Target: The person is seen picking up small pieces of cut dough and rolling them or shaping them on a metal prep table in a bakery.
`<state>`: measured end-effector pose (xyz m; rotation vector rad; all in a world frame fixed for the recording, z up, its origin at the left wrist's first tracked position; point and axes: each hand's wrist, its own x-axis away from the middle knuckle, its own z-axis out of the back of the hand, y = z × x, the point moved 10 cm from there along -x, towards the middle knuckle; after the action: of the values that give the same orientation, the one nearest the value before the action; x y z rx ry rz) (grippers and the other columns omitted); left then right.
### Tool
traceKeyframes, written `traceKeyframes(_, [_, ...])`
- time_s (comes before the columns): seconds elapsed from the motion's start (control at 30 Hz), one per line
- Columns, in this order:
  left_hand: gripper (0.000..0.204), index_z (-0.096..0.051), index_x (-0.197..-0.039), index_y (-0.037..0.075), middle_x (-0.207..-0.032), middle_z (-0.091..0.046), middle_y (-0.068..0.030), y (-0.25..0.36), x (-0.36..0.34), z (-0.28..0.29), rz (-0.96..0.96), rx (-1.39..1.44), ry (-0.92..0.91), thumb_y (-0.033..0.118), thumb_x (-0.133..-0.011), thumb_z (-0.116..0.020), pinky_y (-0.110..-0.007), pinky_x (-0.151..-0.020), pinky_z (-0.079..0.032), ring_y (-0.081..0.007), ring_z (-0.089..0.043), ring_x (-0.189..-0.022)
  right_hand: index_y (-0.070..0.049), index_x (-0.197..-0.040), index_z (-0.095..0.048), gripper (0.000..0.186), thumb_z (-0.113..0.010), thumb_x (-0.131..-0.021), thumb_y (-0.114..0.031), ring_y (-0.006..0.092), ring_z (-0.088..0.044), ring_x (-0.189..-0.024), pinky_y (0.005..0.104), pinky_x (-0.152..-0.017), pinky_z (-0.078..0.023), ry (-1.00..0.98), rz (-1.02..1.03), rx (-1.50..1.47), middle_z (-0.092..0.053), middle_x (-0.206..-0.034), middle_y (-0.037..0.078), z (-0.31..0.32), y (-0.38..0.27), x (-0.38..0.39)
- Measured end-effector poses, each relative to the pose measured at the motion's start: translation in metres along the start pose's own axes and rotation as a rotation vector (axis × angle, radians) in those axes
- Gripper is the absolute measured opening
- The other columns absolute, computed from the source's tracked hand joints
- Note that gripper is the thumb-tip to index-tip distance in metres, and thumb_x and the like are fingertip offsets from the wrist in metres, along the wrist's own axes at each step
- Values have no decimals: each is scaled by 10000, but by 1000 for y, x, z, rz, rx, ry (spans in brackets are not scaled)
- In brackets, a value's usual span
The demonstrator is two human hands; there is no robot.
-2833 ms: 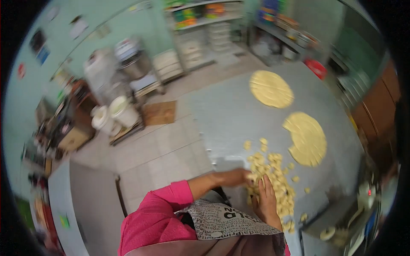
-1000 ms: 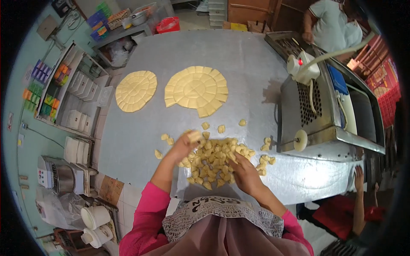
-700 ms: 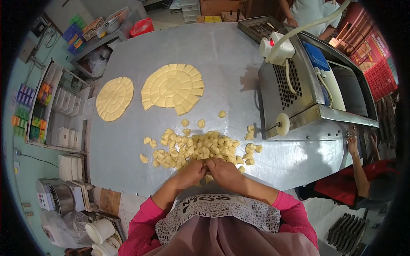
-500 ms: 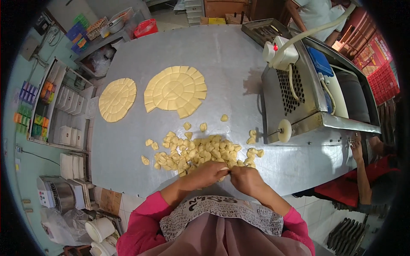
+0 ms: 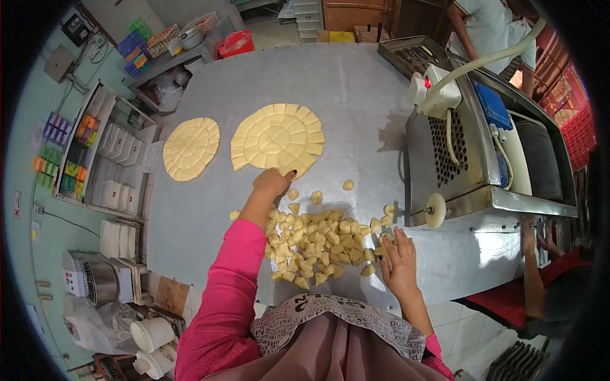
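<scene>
Dough pieces [image 5: 318,244] sit in a big heap on the grey table [image 5: 356,82], close to the person. A few loose bits [image 5: 348,185] lie apart from the heap, on its far side. Past them is a big flat dough round [image 5: 278,136] with lines cut all over it. Its near edge is not even. A small dough round [image 5: 191,149] lies just to the left of it, and it has cut lines too.

The left hand [image 5: 273,182] reaches over the heap to the near edge of the big round. Its fingers are close together there, but I cannot tell if they pinch a bit of dough. The right hand [image 5: 400,261] is low, at the right side of the heap. Its fingers are spread wide, and some bits are right by the tips. I cannot tell if they touch.

On the right of the table stands a metal machine [image 5: 470,206] with a white knob [image 5: 436,211] and a blue box [image 5: 492,106]. A red tub [image 5: 236,44] is near the far left corner.
</scene>
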<state>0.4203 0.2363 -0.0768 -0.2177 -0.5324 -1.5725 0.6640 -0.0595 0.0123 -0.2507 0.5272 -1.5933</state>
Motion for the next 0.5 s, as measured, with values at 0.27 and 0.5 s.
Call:
traceKeyframes(0.27, [271, -544, -1083, 7, -903, -642, -132, -46, -2, -10, -164, 739, 230, 139, -850, -579, -321, -655, -480, -207, -613, -779, -41, -1135, -583, 448, -641, -694, 7, 373, -434, -1206, 488, -1007, -354, -62, 254, -157, -438, -1321, 199, -23, -59, -16])
traceKeyframes(0.5, [317, -515, -1192, -7, -968, -618, -30, 46, 169, -49, -502, 1041, -350, 36, -878, -505, -270, -699, -465, -130, -550, -812, -17, -1251, -485, 545, -626, -724, -14, 374, -463, -1185, 444, -978, -400, -103, 432, -227, -434, -1319, 228, -16, -114, -41])
